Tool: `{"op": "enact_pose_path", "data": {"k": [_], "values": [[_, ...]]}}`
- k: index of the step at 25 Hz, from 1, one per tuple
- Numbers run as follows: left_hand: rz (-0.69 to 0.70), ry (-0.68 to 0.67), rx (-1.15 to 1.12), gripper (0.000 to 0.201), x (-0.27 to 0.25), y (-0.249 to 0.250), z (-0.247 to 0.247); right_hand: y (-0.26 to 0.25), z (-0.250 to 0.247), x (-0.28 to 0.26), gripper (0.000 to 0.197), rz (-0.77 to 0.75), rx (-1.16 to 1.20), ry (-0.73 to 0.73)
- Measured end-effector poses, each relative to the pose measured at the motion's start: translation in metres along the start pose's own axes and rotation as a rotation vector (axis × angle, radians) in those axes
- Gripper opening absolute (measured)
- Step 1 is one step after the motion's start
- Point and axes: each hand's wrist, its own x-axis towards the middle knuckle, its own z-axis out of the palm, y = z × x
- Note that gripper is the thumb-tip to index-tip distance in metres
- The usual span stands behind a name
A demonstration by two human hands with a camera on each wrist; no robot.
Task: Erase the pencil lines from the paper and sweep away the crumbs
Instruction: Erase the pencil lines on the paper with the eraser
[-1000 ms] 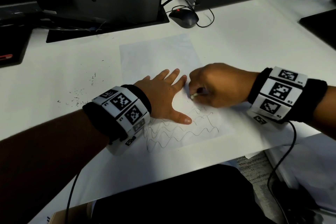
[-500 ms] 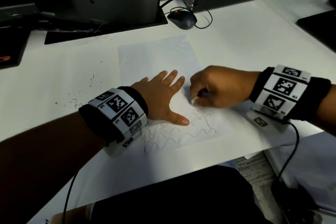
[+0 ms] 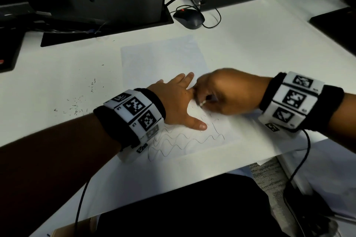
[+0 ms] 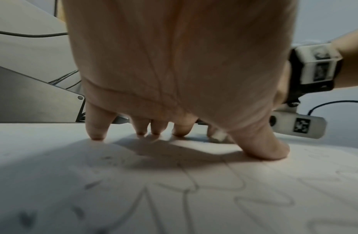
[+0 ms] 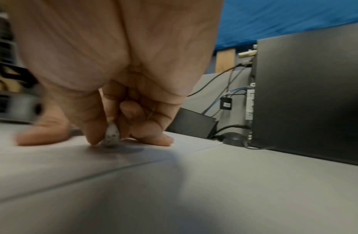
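Nearest me the wavy pencil lines [image 3: 185, 140] still cross the near end of the paper [image 3: 159, 57], which lies flat on the white table [image 3: 250, 44]. My left hand [image 3: 177, 106] is spread on the sheet, fingers straight and thumb out, pinning it down. Just beyond the thumb, my right hand [image 3: 225, 94] has its fingers curled tight round a small eraser [image 5: 112, 136], the tip pressed on the paper at the upper lines. I judge the risk is creasing or tearing: if I scrub hard toward my left hand, or that hand lifts, the sheet could buckle. Rubbing dirty could also smear grey. The right wrist view shows the eraser's speckled, soiled tip and a dark smudge under it, which the head view reduces to a pale blur; only the head view shows the crumbs [image 3: 77, 106] scattered on the table left of the sheet, and farther off a mouse [image 3: 189, 17] and monitor base [image 3: 107, 25].
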Motion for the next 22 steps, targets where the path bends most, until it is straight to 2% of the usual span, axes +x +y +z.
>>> {"op": "enact_pose_path", "data": {"k": [2, 6, 9, 13, 17, 20, 22], "values": [[0.001, 0.0, -0.006, 0.104, -0.002, -0.002, 0.0, -0.004, -0.001, -0.002, 0.011, -0.044, -0.002, -0.062], [-0.008, -0.015, 0.0, 0.111, -0.002, -0.001, 0.0, 0.004, -0.007, 0.002, 0.011, 0.083, 0.013, -0.004], [-0.007, -0.004, -0.001, 0.11, -0.003, -0.002, -0.001, -0.003, 0.0, -0.003, 0.006, 0.018, 0.103, -0.057], [-0.007, -0.011, 0.033, 0.118, -0.001, -0.001, 0.001, 0.009, -0.006, -0.004, 0.01, 0.129, 0.069, 0.051], [-0.001, -0.006, 0.019, 0.118, -0.002, -0.005, 0.002, 0.0, 0.0, -0.006, 0.007, 0.038, 0.131, -0.047], [0.0, -0.007, 0.038, 0.118, 0.0, -0.004, 0.002, 0.006, -0.004, -0.006, 0.009, 0.091, 0.114, 0.024], [-0.001, -0.008, 0.039, 0.118, -0.001, -0.004, 0.002, 0.004, -0.002, -0.006, 0.008, 0.078, 0.125, 0.014]]}}
